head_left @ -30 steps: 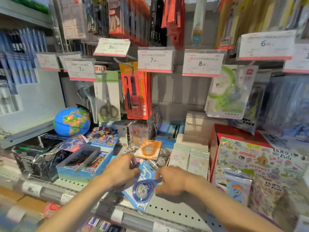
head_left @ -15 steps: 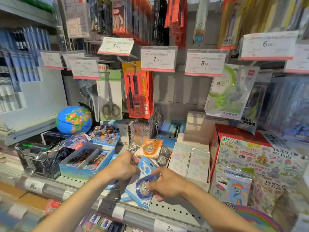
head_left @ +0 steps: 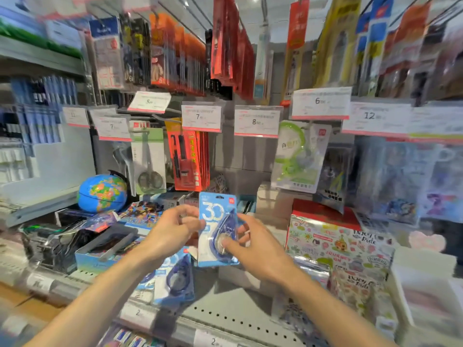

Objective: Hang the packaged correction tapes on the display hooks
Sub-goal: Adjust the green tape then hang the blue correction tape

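A blue packaged correction tape (head_left: 216, 219) stands upright in the air above the shelf, its hang hole at the top. My right hand (head_left: 250, 244) grips it, thumb on the blister front and fingers behind. My left hand (head_left: 172, 231) touches the pack's left edge with loosely curled fingers. More blue correction tape packs (head_left: 175, 279) lie flat on the shelf below my hands. Behind the 7 price tag (head_left: 201, 116) and the 8 price tag (head_left: 256, 120), the display hooks carry no goods in front of the grey back panel (head_left: 240, 159).
Orange pen packs (head_left: 186, 161) and packaged scissors (head_left: 149, 161) hang to the left of the bare hooks, a green pack (head_left: 298, 156) to the right. A globe (head_left: 102, 192), an open blue box (head_left: 105, 249) and a patterned red-topped box (head_left: 333, 239) crowd the shelf.
The blue pack has been lifted off the shelf and turned upright in my right hand. My view has tilted upward, showing more of the hanging rows.
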`<control>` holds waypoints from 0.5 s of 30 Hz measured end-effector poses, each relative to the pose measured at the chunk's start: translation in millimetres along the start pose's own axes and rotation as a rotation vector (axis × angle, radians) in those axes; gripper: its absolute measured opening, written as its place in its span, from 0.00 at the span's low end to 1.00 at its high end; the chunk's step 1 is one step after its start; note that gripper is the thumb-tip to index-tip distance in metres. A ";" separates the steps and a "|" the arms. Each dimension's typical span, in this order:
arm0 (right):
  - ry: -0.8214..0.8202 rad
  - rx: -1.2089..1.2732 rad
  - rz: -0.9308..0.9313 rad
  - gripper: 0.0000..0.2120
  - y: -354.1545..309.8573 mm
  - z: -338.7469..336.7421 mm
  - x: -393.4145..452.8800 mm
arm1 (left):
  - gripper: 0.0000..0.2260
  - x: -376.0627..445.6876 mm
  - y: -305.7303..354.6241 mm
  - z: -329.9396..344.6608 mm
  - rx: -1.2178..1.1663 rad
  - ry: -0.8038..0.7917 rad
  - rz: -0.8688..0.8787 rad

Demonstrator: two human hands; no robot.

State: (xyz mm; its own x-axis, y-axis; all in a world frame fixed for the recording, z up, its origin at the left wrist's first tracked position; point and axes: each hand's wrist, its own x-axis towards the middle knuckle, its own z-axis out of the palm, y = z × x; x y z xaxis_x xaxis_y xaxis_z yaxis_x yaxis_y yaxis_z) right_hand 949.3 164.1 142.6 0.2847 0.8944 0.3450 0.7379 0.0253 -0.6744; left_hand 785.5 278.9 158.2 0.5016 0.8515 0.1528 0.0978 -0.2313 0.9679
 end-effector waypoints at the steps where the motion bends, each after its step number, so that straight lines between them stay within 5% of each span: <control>1: 0.010 -0.039 -0.015 0.23 0.4 -11.3 -3.6 | 0.04 -2.3 6.1 6.6 -0.025 0.010 0.016; 6: 0.053 -0.107 -0.029 0.33 4.6 -44.1 -14.1 | 0.05 -1.2 25.1 32.2 -0.107 0.029 0.089; 15: 0.291 -0.034 0.001 0.35 -11.9 -16.4 14.5 | 0.03 52.4 28.0 16.9 -0.246 -0.159 0.216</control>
State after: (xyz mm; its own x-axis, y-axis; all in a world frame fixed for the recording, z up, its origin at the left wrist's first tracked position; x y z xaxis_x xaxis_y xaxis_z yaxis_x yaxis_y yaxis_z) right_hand 954.7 169.5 166.4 0.4455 0.7287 0.5201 0.7560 0.0050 -0.6546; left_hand 829.1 309.1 190.0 0.6174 0.7069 0.3451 -0.2253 -0.2614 0.9386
